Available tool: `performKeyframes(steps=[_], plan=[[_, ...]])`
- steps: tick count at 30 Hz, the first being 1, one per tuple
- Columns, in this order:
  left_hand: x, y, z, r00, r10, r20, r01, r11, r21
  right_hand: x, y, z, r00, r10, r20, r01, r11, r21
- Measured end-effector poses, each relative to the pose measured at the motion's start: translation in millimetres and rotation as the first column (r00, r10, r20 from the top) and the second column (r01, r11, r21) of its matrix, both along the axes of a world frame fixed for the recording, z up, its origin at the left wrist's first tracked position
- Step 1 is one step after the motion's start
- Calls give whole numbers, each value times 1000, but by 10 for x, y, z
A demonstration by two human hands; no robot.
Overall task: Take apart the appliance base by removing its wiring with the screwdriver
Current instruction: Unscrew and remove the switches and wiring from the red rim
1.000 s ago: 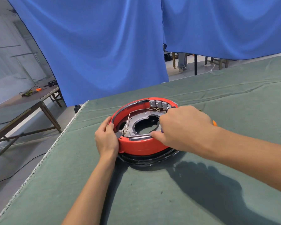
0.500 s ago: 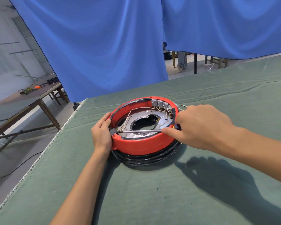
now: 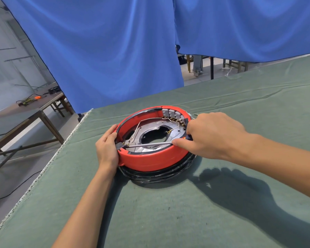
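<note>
A round red appliance base [image 3: 150,161] lies upside down on the green cloth, over a black coiled part [image 3: 159,174]. Inside is a grey metal plate [image 3: 157,126] with thin wires [image 3: 138,127] and several grey terminal blocks [image 3: 172,113] at the far rim. My left hand [image 3: 106,145] grips the base's left rim. My right hand [image 3: 211,135] is closed on a screwdriver [image 3: 150,144]. Its metal shaft lies across the base and its tip sits at a wire terminal on the left inner side. The handle is mostly hidden in my hand.
The green cloth-covered table [image 3: 222,203] has its left edge [image 3: 48,163] close to the base. Blue curtains [image 3: 115,51] hang behind it. A wooden table [image 3: 25,111] with cables stands to the left on the floor. Chair legs show under the curtain at the back.
My right hand has drawn back to the right rim, uncovering the screwdriver shaft and the inside of the base. The left hand keeps its hold on the rim.
</note>
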State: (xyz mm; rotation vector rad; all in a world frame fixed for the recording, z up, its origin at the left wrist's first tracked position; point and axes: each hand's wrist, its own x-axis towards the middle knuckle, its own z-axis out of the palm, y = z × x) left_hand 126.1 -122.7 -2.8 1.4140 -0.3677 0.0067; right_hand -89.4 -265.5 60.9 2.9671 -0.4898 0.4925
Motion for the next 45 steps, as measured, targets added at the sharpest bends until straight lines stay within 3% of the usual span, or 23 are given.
performKeyframes(steps=[6,18,29,45], plan=[[5,1,-9,1000,2,-6,-2,1000,9,56,-91,24,1000,7,-25,-5,995,103],[33,-22,-33,999,42,-1,-42,998,55,20,96,75,995,-82,-58,91,984,155],[47,-40,-43,995,100,6,-100,990,98,-115,591,211,993,-91,-74,96,992,77],[25,-40,-47,984,178,13,-177,969,174,-18,973,432,957,-121,-264,164,976,146]])
